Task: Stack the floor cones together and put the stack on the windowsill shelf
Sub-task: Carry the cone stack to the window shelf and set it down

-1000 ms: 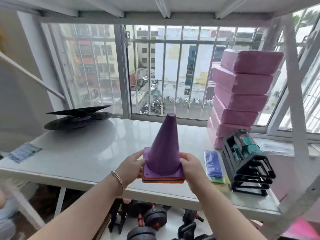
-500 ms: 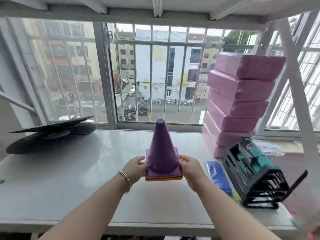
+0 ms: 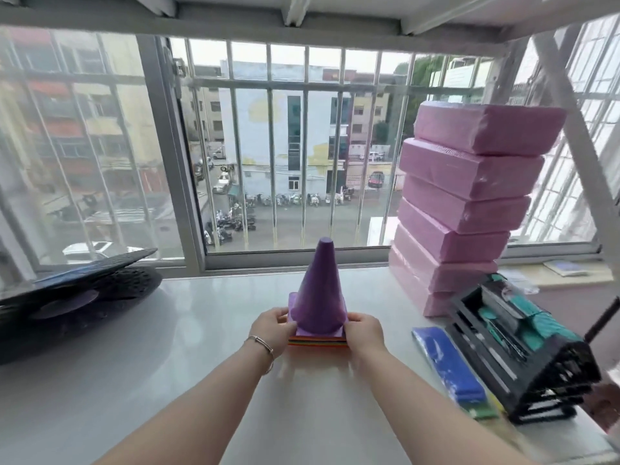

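A stack of floor cones [image 3: 318,293], purple on top with orange, yellow and green base edges showing below, stands upright in the middle of the white windowsill shelf [image 3: 188,347]. My left hand [image 3: 273,325] grips the left side of the stacked bases. My right hand [image 3: 364,330] grips the right side, thumb on the purple base. The bases look to be resting on the shelf surface.
A tall pile of pink foam blocks [image 3: 466,209] stands to the right. A black rack with teal items [image 3: 516,347] and a blue packet [image 3: 449,364] lie in front of it. Black discs [image 3: 73,297] sit at the left. The barred window [image 3: 288,156] is behind.
My hands carried the cone stack forward from the shelf's front edge to its middle and lowered it onto the surface. The view moved closer to the window.
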`<state>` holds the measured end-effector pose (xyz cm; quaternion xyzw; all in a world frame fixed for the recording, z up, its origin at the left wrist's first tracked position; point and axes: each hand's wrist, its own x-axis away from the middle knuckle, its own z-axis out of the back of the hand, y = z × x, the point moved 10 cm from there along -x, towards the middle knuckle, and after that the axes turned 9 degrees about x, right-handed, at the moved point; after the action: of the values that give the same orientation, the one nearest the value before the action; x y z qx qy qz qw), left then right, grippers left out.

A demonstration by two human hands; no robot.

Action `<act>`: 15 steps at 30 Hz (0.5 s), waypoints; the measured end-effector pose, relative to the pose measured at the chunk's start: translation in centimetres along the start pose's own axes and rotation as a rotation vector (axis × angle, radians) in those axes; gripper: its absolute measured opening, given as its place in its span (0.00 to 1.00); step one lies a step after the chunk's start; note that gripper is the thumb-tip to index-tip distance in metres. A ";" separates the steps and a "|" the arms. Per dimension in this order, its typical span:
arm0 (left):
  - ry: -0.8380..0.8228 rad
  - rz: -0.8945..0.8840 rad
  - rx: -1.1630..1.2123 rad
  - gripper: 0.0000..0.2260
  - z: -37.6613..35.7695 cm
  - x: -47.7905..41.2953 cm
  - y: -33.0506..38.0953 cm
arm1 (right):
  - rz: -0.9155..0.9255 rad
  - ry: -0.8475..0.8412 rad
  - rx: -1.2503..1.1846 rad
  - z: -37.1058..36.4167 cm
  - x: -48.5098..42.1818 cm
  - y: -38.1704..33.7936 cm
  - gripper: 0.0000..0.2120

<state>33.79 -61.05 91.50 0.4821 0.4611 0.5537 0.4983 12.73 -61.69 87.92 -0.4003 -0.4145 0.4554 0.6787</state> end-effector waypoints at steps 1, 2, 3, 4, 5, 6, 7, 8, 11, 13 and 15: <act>-0.019 -0.002 -0.004 0.12 -0.2 -0.4 0.0 | 0.005 0.014 0.025 0.0 -0.4 -0.3 0.05; -0.033 -0.005 -0.014 0.12 -0.4 -0.7 0.1 | 0.005 0.030 0.052 0.0 -0.8 -0.5 0.03; -0.044 -0.004 -0.026 0.13 -0.5 -1.1 0.0 | 0.021 0.053 0.081 0.1 -1.5 -0.8 0.08; -0.051 -0.004 -0.036 0.13 -0.5 -1.5 0.0 | 0.033 0.076 0.118 0.3 -2.0 -1.0 0.11; -0.056 -0.006 -0.044 0.13 -0.4 -1.8 0.0 | 0.055 0.098 0.145 0.4 -2.5 -1.4 0.12; -0.061 -0.010 -0.054 0.13 -0.4 -2.2 0.0 | 0.072 0.114 0.177 0.6 -3.0 -1.7 0.12; -0.065 -0.016 -0.066 0.13 -0.3 -2.6 0.0 | 0.087 0.122 0.208 0.7 -3.3 -1.9 0.11; -0.068 -0.024 -0.080 0.13 -0.3 -2.9 0.0 | 0.100 0.120 0.249 0.8 -3.7 -2.0 0.10; -0.063 -0.048 -0.137 0.14 -0.1 -3.5 -0.4 | 0.153 0.046 0.319 0.4 -4.3 -2.5 0.09; -0.055 -0.062 -0.212 0.14 0.0 -4.0 -0.8 | 0.181 -0.033 0.312 0.1 -4.2 -2.8 0.09; -0.054 -0.063 -0.250 0.17 0.0 -4.4 -1.0 | 0.176 -0.137 0.238 0.0 -4.0 -2.8 0.12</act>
<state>34.06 -65.35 90.16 0.4162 0.3899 0.5779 0.5837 12.55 -66.18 89.73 -0.3198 -0.3663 0.5850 0.6491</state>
